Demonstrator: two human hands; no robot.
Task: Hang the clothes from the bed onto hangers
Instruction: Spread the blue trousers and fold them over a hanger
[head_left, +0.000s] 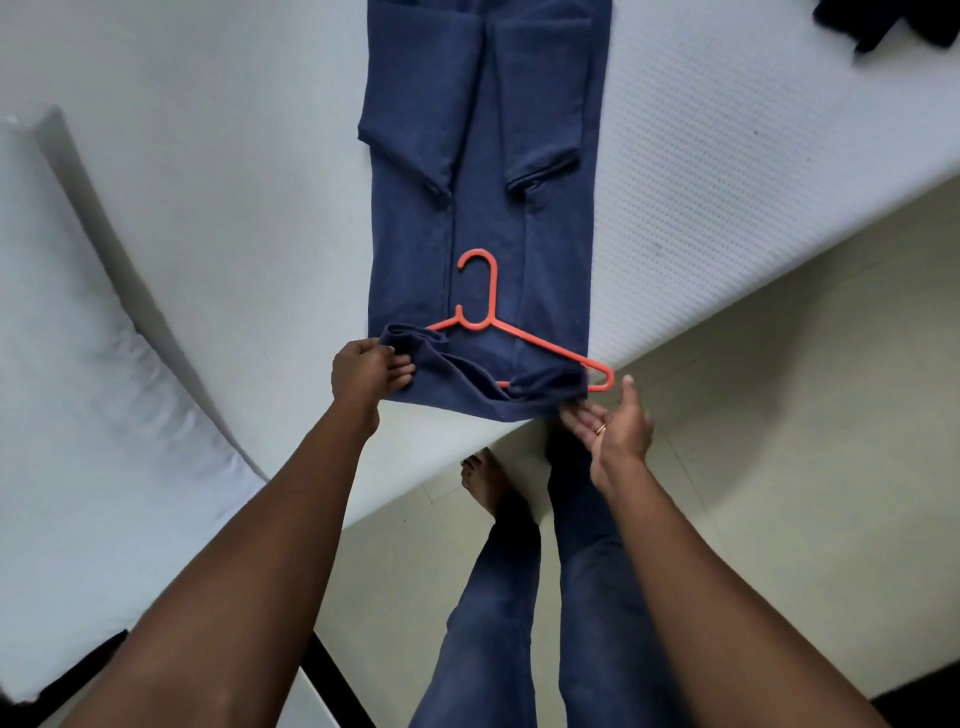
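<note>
Bare forearms (291, 545) reaching in from below. Left hand (371, 374) fingers curled, gripping rolled hem of navy garment (415, 234). Right hand (618, 421) palm up, fingers loosely apart, tips under hem's other corner. Orange hanger (519, 338) flat on garment, near white bed (208, 208) edge.

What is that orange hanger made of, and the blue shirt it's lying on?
The orange hanger looks like plastic: smooth, evenly coloured, moulded as one thin piece. The blue shirt seems to be soft knit cloth, maybe cotton: matte, with limp folds and a bunched hem.
</note>
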